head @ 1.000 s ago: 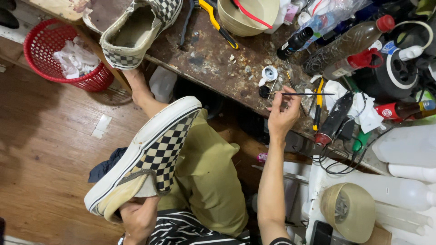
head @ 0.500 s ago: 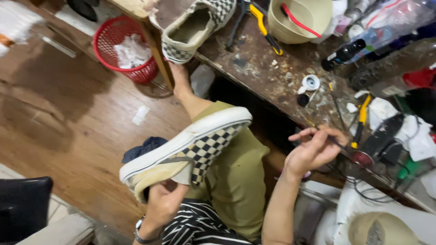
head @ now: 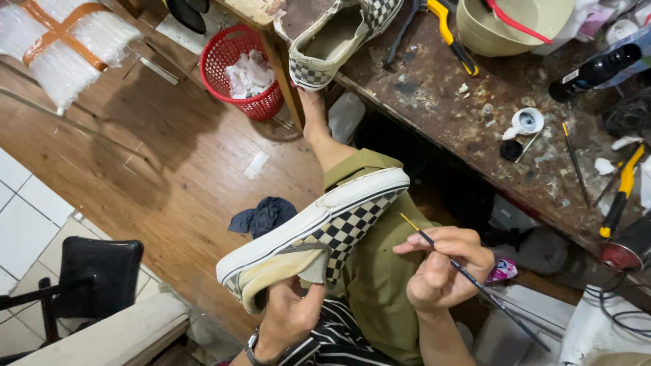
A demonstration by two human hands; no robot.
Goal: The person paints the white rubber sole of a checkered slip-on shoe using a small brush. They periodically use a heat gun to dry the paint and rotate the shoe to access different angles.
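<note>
Spreading along the right is a stained wooden workbench (head: 434, 88) bearing a second checkered shoe (head: 332, 41); a red basket (head: 247, 71) stands on the plank floor. The left hand (head: 288, 315) grips the checkered slip-on shoe (head: 319, 237) over the lap. The right hand (head: 444, 268), back from the bench, pinches a thin brush (head: 475, 281) beside it.

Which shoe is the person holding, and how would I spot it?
Look below the messy workbench, over the lap. The left hand grips a checkered slip-on shoe, white sole up. Its twin lies on the bench; only this one is held, near the thin brush.
</note>
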